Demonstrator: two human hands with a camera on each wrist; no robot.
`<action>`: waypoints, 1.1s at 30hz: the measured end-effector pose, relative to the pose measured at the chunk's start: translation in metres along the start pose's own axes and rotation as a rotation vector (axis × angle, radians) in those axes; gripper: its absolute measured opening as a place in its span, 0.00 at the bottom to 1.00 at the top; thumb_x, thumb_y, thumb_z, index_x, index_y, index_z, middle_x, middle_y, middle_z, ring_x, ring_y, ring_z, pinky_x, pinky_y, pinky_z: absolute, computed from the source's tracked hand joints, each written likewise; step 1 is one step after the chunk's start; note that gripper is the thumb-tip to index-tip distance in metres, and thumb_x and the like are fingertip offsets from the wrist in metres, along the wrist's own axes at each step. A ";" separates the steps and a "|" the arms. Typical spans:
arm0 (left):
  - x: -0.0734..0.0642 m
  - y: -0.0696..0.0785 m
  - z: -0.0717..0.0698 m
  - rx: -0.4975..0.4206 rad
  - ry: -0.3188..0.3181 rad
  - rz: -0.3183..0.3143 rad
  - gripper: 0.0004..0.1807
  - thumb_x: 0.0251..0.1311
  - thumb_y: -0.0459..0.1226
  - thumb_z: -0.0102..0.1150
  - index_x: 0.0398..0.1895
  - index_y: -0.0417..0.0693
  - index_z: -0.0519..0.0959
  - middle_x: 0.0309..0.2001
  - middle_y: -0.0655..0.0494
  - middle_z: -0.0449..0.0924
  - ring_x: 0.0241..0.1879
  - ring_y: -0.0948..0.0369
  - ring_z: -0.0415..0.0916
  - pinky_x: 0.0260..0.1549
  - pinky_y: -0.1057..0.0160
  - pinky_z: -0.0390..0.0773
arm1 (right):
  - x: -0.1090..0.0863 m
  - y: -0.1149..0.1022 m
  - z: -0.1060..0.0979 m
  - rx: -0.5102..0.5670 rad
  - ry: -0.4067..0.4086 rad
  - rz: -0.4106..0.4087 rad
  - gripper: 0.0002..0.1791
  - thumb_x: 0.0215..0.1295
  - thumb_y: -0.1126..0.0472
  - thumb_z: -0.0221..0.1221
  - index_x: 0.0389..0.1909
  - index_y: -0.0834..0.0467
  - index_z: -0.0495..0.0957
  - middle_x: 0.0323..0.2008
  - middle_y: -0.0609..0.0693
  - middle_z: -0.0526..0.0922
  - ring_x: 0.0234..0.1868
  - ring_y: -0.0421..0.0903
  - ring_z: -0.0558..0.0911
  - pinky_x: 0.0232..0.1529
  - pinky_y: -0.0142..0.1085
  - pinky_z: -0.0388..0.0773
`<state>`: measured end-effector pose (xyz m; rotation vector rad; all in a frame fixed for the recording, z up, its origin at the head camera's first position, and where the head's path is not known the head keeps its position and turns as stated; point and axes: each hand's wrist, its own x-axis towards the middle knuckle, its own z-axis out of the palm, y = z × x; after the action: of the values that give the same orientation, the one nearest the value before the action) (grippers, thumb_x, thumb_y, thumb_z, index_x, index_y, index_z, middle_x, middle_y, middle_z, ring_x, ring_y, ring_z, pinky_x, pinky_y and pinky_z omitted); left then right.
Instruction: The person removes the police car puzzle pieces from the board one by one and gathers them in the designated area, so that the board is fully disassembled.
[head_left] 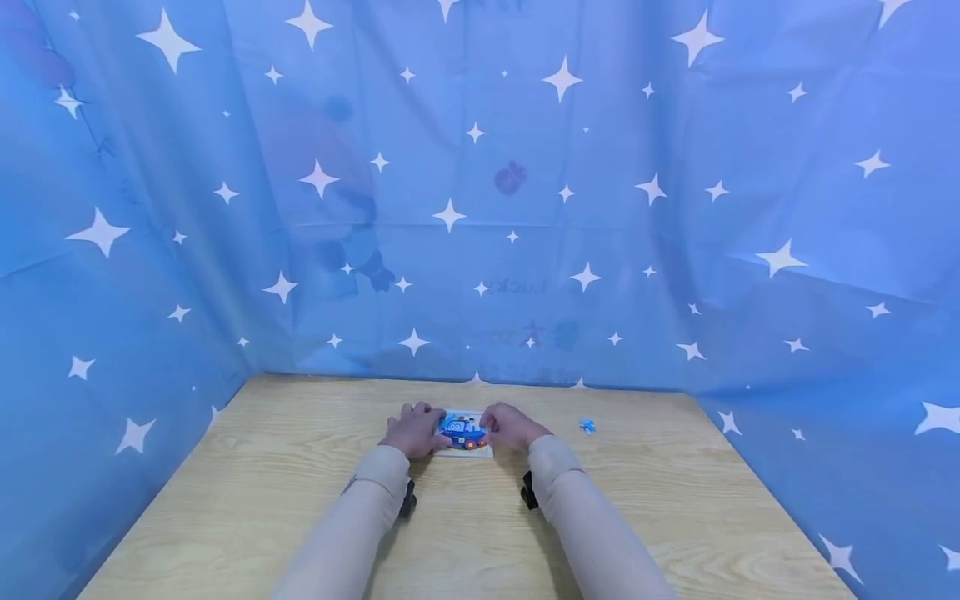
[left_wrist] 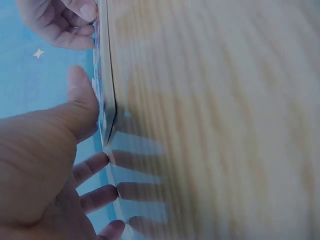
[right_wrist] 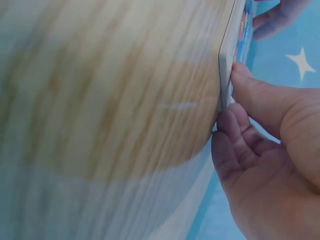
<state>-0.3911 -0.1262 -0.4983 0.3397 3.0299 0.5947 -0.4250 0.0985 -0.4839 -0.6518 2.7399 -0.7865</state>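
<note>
A small flat puzzle board (head_left: pixel 463 432) with a picture of a blue cartoon vehicle with a face lies on the table. My left hand (head_left: pixel 414 430) is at its left side. In the left wrist view the left thumb (left_wrist: pixel 82 97) rests at the board's edge, while the other fingers reach straight to the tabletop. On the opposite side my right hand (head_left: pixel 512 427) holds the board's right edge. The right wrist view shows the right thumb (right_wrist: pixel 245 80) on the board's top face and curled fingers (right_wrist: pixel 232 135) against its side.
A loose blue puzzle piece (head_left: pixel 587 426) lies on the wooden table (head_left: pixel 300 500), right of the right hand. A blue curtain with white stars (head_left: pixel 480 167) hangs behind the table and along its left and right sides.
</note>
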 end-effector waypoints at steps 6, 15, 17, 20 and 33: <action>0.002 -0.004 -0.001 0.084 0.008 -0.016 0.41 0.60 0.60 0.66 0.74 0.55 0.70 0.69 0.48 0.68 0.61 0.46 0.63 0.53 0.40 0.67 | 0.006 0.000 0.001 0.012 0.006 -0.012 0.08 0.69 0.69 0.64 0.47 0.63 0.80 0.40 0.51 0.79 0.45 0.47 0.79 0.51 0.46 0.77; 0.003 -0.010 0.004 0.083 -0.003 -0.050 0.42 0.59 0.63 0.64 0.75 0.62 0.69 0.70 0.54 0.67 0.60 0.48 0.63 0.52 0.40 0.67 | 0.004 0.002 0.007 0.041 0.034 0.029 0.08 0.69 0.68 0.63 0.46 0.62 0.79 0.43 0.51 0.78 0.46 0.48 0.79 0.51 0.46 0.77; 0.004 -0.010 0.006 0.074 -0.003 -0.059 0.41 0.59 0.63 0.64 0.74 0.61 0.70 0.70 0.54 0.67 0.59 0.49 0.63 0.52 0.40 0.67 | 0.003 0.002 0.007 0.040 0.036 0.031 0.08 0.69 0.68 0.64 0.46 0.62 0.79 0.42 0.52 0.78 0.45 0.48 0.78 0.51 0.46 0.78; 0.004 -0.009 0.008 0.076 -0.013 -0.073 0.41 0.59 0.64 0.64 0.75 0.62 0.69 0.70 0.55 0.67 0.59 0.49 0.63 0.52 0.39 0.66 | 0.001 0.001 0.007 0.049 0.028 0.045 0.07 0.69 0.69 0.63 0.46 0.63 0.79 0.42 0.51 0.78 0.45 0.48 0.78 0.51 0.45 0.77; 0.002 -0.005 0.005 0.073 -0.009 -0.087 0.41 0.59 0.64 0.64 0.74 0.63 0.70 0.70 0.56 0.67 0.58 0.50 0.63 0.51 0.41 0.67 | 0.003 -0.003 0.006 0.086 0.045 0.081 0.11 0.67 0.72 0.63 0.48 0.62 0.78 0.42 0.51 0.79 0.45 0.47 0.77 0.53 0.47 0.76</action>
<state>-0.3941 -0.1280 -0.5049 0.2102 3.0447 0.4768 -0.4244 0.0918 -0.4874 -0.5076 2.7360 -0.9047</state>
